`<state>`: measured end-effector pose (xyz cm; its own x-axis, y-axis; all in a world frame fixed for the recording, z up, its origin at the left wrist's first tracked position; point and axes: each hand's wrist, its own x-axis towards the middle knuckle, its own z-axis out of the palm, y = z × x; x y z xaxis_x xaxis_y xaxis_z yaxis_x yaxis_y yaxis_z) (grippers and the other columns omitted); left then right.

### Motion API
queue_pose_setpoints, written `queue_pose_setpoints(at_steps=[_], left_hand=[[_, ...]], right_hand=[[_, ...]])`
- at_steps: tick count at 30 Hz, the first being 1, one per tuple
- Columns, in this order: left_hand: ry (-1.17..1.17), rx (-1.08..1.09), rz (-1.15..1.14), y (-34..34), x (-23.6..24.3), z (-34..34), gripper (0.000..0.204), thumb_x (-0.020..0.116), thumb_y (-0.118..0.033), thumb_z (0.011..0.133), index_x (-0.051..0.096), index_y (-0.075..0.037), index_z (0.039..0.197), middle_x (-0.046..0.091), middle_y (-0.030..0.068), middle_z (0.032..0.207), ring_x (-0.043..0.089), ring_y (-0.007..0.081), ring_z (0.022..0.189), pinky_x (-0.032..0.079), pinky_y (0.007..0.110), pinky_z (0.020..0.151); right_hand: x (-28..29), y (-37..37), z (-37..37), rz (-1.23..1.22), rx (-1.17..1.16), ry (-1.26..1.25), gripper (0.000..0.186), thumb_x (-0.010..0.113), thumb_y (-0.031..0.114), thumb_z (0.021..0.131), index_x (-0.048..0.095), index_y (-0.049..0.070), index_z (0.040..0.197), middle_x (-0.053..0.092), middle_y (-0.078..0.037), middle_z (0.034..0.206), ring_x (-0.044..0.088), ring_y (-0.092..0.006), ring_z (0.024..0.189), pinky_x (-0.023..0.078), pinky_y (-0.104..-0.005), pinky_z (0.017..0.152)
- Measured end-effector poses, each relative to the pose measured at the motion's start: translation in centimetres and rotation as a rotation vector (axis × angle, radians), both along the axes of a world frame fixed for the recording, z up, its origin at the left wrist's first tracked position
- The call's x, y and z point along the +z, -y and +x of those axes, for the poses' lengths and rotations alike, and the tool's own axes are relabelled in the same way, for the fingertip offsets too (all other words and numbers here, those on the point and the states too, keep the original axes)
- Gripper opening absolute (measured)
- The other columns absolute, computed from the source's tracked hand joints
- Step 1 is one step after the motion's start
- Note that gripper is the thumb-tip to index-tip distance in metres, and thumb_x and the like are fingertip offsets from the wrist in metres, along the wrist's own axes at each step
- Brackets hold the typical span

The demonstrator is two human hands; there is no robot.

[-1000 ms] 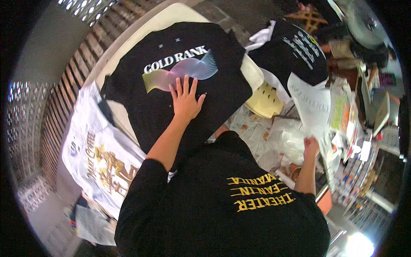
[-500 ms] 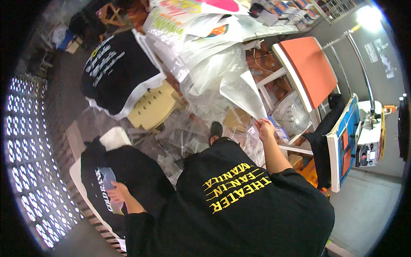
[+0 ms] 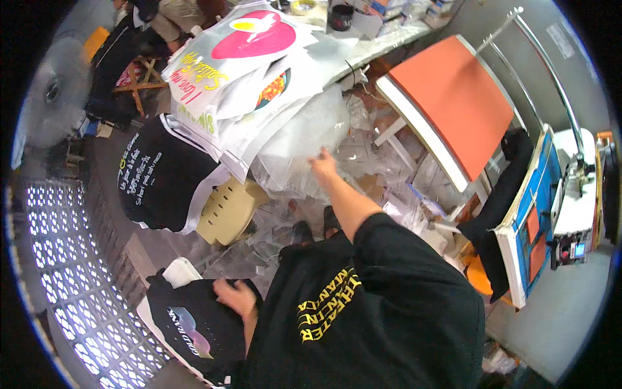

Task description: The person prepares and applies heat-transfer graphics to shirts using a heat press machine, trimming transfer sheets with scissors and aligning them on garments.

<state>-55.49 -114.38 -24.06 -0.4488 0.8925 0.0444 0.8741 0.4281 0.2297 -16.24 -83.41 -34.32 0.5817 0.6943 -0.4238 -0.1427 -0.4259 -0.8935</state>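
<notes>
My right hand (image 3: 323,166) reaches forward over the hanging clear plastic sheets (image 3: 301,139), fingers apart, nothing visible in it. Whether the fingertips touch the plastic I cannot tell. Behind it lies a stack of large printed sheets (image 3: 227,78), white with a pink and yellow design. My left hand (image 3: 236,298) is open, fingers spread, at the right side of a black T-shirt (image 3: 172,295) with a pastel print. The shirt is spread on a pale board at lower left.
A second black T-shirt with white lettering (image 3: 165,175) lies by a cream plastic stool (image 3: 230,211). To the right stand an orange padded board (image 3: 453,104) and a metal-levered machine (image 3: 573,178). Loose clear plastic litters the floor. A fan (image 3: 55,91) stands at far left.
My right hand has let go of the white sheet and moved left and forward. My left hand has shifted right, off the shirt's print. The head view has turned, showing more of the printed stack.
</notes>
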Motion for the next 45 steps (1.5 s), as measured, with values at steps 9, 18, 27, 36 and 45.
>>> queue_pose_setpoints(at_steps=[9, 18, 27, 36, 45], left_hand=[[0.674, -1.053, -1.075, -8.9, -5.3, 15.5, 0.051, 0.068, -0.03, 0.088, 0.06, -0.001, 0.128, 0.06, 0.0246, 0.128, 0.054, 0.0401, 0.124, 0.042, 0.045, 0.106], [0.726, -1.413, -1.225, -16.3, 0.3, 39.0, 0.058, 0.069, -0.036, 0.092, 0.055, 0.001, 0.135, 0.061, 0.0179, 0.133, 0.058, 0.0276, 0.124, 0.046, 0.037, 0.103], [1.825, -0.586, -1.425, -6.6, 5.0, 67.3, 0.062, 0.07, -0.026, 0.093, 0.044, -0.002, 0.143, 0.052, 0.0143, 0.142, 0.053, 0.0287, 0.125, 0.044, 0.045, 0.104], [1.761, -0.876, -1.719, -6.7, 10.2, 54.6, 0.077, 0.09, -0.015, 0.064, 0.055, 0.008, 0.129, 0.066, 0.0134, 0.124, 0.062, 0.0251, 0.117, 0.046, 0.038, 0.104], [2.776, -0.967, -0.499, 3.2, 20.1, 29.6, 0.088, 0.085, -0.014, 0.068, 0.041, 0.014, 0.138, 0.052, 0.026, 0.139, 0.052, 0.0362, 0.129, 0.039, 0.048, 0.11]], right_hand=[[8.2, 23.2, 8.4, -0.225, 1.003, 0.297, 0.04, 0.065, 0.035, 0.086, 0.068, 0.01, 0.117, 0.07, -0.016, 0.103, 0.066, -0.032, 0.096, 0.052, -0.0425, 0.082], [15.9, 63.4, 36.2, 0.56, -1.537, -0.36, 0.053, 0.056, 0.061, 0.091, 0.057, 0.013, 0.114, 0.054, -0.009, 0.104, 0.053, -0.0242, 0.092, 0.048, -0.0451, 0.081], [17.2, 72.0, 46.5, 0.679, -1.072, -0.249, 0.061, 0.076, 0.037, 0.084, 0.056, 0.013, 0.136, 0.065, -0.002, 0.124, 0.056, -0.0232, 0.119, 0.042, -0.0537, 0.101], [23.4, 80.9, 37.5, 0.803, -0.676, -0.172, 0.071, 0.082, 0.019, 0.063, 0.059, 0.001, 0.128, 0.066, -0.017, 0.123, 0.067, -0.0328, 0.107, 0.055, -0.0471, 0.095], [48.6, 60.3, 44.6, 0.805, -0.31, 0.363, 0.062, 0.075, 0.015, 0.07, 0.056, -0.003, 0.127, 0.064, -0.021, 0.123, 0.065, -0.0354, 0.109, 0.053, -0.0507, 0.097]])
